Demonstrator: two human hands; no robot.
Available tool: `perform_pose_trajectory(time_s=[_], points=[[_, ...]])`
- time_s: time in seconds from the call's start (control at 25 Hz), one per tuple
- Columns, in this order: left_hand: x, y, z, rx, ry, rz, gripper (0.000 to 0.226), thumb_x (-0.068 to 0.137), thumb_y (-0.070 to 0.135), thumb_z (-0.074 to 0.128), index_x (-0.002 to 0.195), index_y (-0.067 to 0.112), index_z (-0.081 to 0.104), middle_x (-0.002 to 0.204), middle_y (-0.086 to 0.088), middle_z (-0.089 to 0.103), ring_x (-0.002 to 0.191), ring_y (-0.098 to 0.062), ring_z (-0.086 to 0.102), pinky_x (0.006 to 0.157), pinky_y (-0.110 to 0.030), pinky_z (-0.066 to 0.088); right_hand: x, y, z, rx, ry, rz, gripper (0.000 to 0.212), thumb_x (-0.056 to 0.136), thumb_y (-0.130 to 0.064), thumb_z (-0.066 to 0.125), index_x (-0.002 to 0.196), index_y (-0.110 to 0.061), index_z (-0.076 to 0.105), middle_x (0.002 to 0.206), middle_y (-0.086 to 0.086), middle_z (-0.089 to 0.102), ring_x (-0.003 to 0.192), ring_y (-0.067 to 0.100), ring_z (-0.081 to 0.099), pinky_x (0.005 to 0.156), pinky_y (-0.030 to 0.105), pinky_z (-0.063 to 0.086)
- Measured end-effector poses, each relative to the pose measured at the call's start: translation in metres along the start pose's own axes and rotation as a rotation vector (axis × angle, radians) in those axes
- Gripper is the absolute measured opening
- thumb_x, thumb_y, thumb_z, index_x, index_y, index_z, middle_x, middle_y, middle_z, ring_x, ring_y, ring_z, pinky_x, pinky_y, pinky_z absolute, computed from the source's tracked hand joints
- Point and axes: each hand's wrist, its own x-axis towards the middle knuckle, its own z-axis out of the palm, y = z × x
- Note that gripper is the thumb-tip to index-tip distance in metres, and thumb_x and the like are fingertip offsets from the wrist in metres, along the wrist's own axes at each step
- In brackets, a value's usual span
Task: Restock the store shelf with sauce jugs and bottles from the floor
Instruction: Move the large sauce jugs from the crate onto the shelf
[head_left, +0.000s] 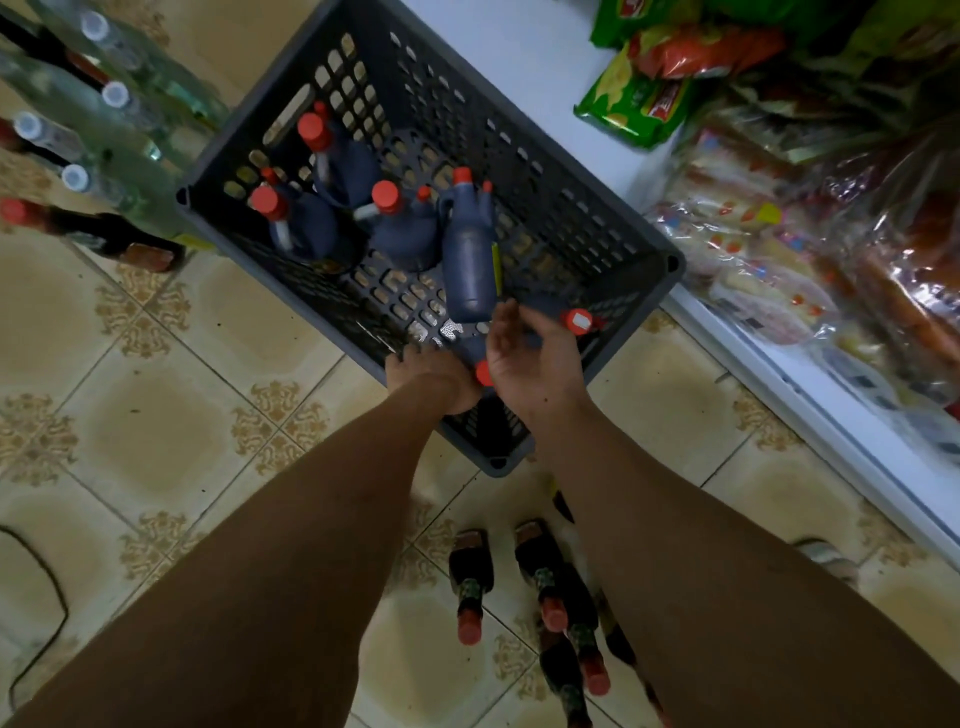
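1. Crate (524, 171): dark grey perforated plastic, rectangular, on the tiled floor (156, 415); its far right side lies against the white shelf base (519, 62). Bare lattice bottom shows along the crate's right half.
2. Upright jugs (311, 228): three dark blue, red-capped, handled, grouped at the crate's left.
3. Lying jug (470, 260): long axis runs toward the near wall, red cap pointing away from the person.
4. Left hand (431, 379): at the crate's near rim, fingers curled downward around a red-capped jug (475, 358); grip partly hidden.
5. Right hand (535, 358): fingers curled on another jug (574, 322), cap pointing right.
6. Dark glass bottles (550, 587): lying on the floor between the forearms, red caps toward the person.
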Motion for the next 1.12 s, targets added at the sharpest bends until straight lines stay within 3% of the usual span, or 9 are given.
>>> perform_pose_trajectory(time_s=[0.12,0.24,0.36,0.44,0.52,0.68,0.8,1.0,1.12], points=[[-0.012,-0.001,-0.015,-0.216,-0.003,0.027,0.058,0.091,0.052,0.051,0.138,0.017,0.052,0.153,-0.013,0.033,0.142,-0.034,0.028,0.114,-0.043,0.031,-0.025,-0.011,0.005,-0.072,-0.007,-0.018,0.018,0.098,0.003,0.048,0.110,-0.009,0.054,0.097,0.014,0.060,0.085,0.021,0.064,0.062,0.028,0.057],[-0.034,-0.007,-0.029,-0.368,0.063,0.020,0.043,0.097,0.040,0.046,0.119,0.008,0.064,0.134,-0.018,0.054,0.128,-0.034,0.048,0.109,-0.041,0.040,-0.052,-0.017,0.016,-0.169,0.028,-0.011,0.020,0.096,0.005,0.049,0.096,-0.014,0.055,0.089,0.010,0.052,0.075,0.016,0.053,0.068,0.026,0.046],[-0.060,-0.011,-0.042,-0.736,0.143,-0.023,0.034,0.092,0.038,0.052,0.094,0.007,0.067,0.102,-0.017,0.067,0.098,-0.035,0.063,0.087,-0.040,0.051,-0.087,-0.028,0.024,-0.344,0.064,-0.033,0.023,0.096,0.003,0.051,0.091,-0.019,0.057,0.088,0.006,0.048,0.073,0.015,0.046,0.067,0.027,0.044],[-0.088,-0.009,-0.052,-0.971,0.183,-0.036,0.029,0.091,0.034,0.058,0.079,0.007,0.060,0.075,-0.011,0.057,0.071,-0.027,0.055,0.060,-0.033,0.042,-0.113,-0.037,0.032,-0.471,0.086,-0.077,0.022,0.096,0.001,0.052,0.096,-0.020,0.058,0.089,0.005,0.047,0.074,0.015,0.045,0.068,0.028,0.044],[-0.120,-0.005,-0.063,-1.144,0.229,-0.025,0.029,0.090,0.027,0.061,0.070,0.010,0.050,0.065,-0.008,0.043,0.058,-0.020,0.040,0.053,-0.031,0.028,-0.144,-0.048,0.042,-0.591,0.072,-0.142,0.026,0.095,0.002,0.050,0.103,-0.022,0.057,0.083,0.004,0.048,0.071,0.015,0.044,0.069,0.028,0.043],[-0.212,0.009,-0.099,-1.438,0.289,0.038,0.027,0.082,0.015,0.064,0.058,0.014,0.052,0.053,-0.001,0.048,0.052,-0.015,0.038,0.054,-0.031,0.027,-0.230,-0.063,0.058,-0.731,0.017,-0.246,0.029,0.094,0.004,0.043,0.099,-0.022,0.054,0.071,0.001,0.041,0.058,0.012,0.037,0.072,0.027,0.043],[-0.298,0.026,-0.131,-1.568,0.306,0.118,0.027,0.082,0.015,0.064,0.056,0.019,0.058,0.048,0.009,0.053,0.044,-0.007,0.041,0.050,-0.027,0.028,-0.311,-0.074,0.060,-0.778,-0.054,-0.301,0.024,0.095,0.002,0.044,0.100,-0.020,0.051,0.077,0.001,0.041,0.066,0.015,0.042,0.080,0.031,0.043],[-0.410,0.054,-0.164,-1.512,0.236,0.366,0.021,0.086,0.029,0.068,0.069,0.018,0.068,0.069,0.004,0.065,0.067,-0.010,0.060,0.064,-0.029,0.043,-0.432,-0.097,0.051,-0.833,-0.171,-0.447,0.014,0.097,-0.010,0.050,0.101,-0.023,0.053,0.091,0.001,0.050,0.083,0.021,0.050,0.080,0.041,0.041],[-0.469,0.077,-0.181,-1.372,0.267,0.496,0.022,0.092,0.029,0.062,0.078,0.013,0.069,0.077,0.000,0.063,0.076,-0.012,0.056,0.066,-0.029,0.040,-0.496,-0.115,0.044,-0.890,-0.173,-0.547,0.012,0.097,-0.022,0.052,0.104,-0.031,0.055,0.109,-0.003,0.054,0.100,0.021,0.054,0.080,0.043,0.043]])
